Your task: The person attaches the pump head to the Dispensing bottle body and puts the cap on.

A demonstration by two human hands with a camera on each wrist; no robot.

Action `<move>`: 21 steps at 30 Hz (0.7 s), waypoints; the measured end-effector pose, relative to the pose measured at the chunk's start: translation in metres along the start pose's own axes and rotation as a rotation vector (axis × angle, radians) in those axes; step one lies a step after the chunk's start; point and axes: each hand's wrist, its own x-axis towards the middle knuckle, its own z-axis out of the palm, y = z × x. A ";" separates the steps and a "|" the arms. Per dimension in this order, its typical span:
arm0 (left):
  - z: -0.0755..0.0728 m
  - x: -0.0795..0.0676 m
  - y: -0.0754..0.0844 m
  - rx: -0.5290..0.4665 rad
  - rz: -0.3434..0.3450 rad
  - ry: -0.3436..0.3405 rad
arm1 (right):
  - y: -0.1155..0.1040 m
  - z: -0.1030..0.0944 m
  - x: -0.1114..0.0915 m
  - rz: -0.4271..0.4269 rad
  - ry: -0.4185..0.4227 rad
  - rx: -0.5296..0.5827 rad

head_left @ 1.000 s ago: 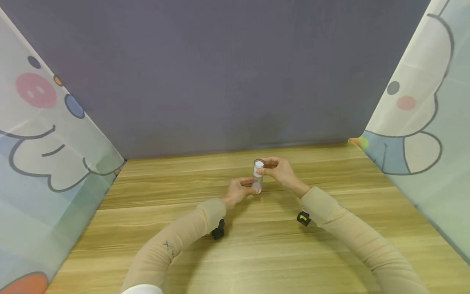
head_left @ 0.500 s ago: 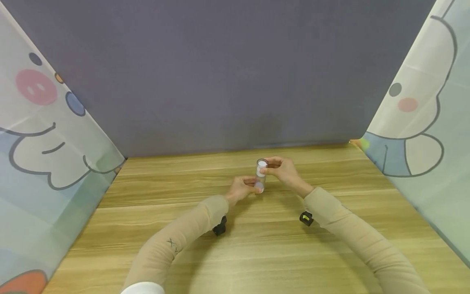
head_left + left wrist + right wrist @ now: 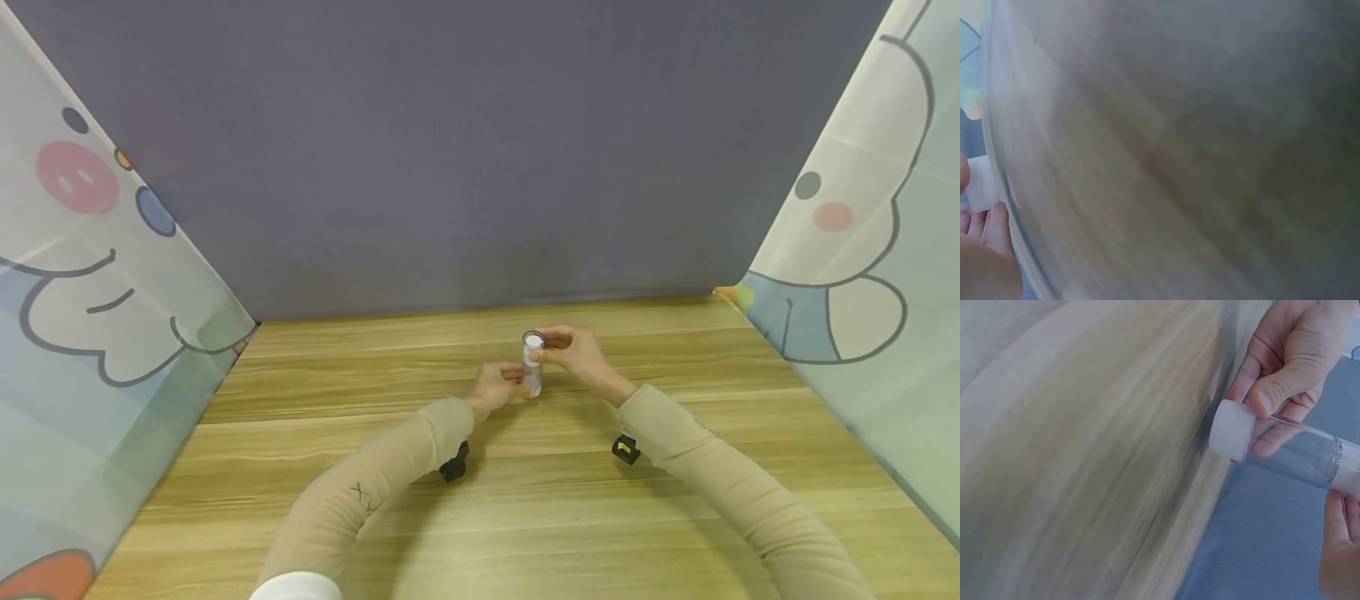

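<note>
Both hands are on a clear cylindrical bottle (image 3: pixel 532 377) that stands nearly upright in the head view. Low on its body, my left hand (image 3: pixel 495 388) grips it with thumb and fingers. My right hand (image 3: pixel 579 355) pinches the upper part, where a white section shows through clear plastic. From the right wrist, the bottle's white base (image 3: pixel 1231 430) is seen beside the left thumb, and the right hand (image 3: pixel 1339 553) is cut off by the frame edge. The left wrist view has only part of the left hand (image 3: pixel 994 240) and a white end (image 3: pixel 982 184) of the bottle.
A wood-grain table (image 3: pixel 510 517) lies under both arms. Behind it rises a dark grey panel (image 3: pixel 465 167), with cartoon-printed sheets (image 3: pixel 847 250) on the left and right sides. Black wrist cameras (image 3: pixel 626 448) hang below the sleeves.
Over the last second the bottle and both hands shift slightly to the right in the head view, then dip a little in the last half second. Both grips look the same.
</note>
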 end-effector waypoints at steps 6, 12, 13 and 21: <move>0.001 0.002 -0.004 0.007 -0.015 0.007 | 0.005 0.000 0.000 -0.004 -0.013 0.018; 0.002 0.001 -0.004 -0.008 0.012 -0.010 | 0.005 -0.001 -0.001 -0.006 -0.008 0.023; 0.002 0.001 -0.004 -0.011 0.016 -0.011 | 0.005 -0.001 -0.002 -0.006 -0.004 0.025; 0.002 -0.002 -0.005 0.011 0.021 0.002 | 0.006 0.002 -0.001 -0.014 -0.002 0.043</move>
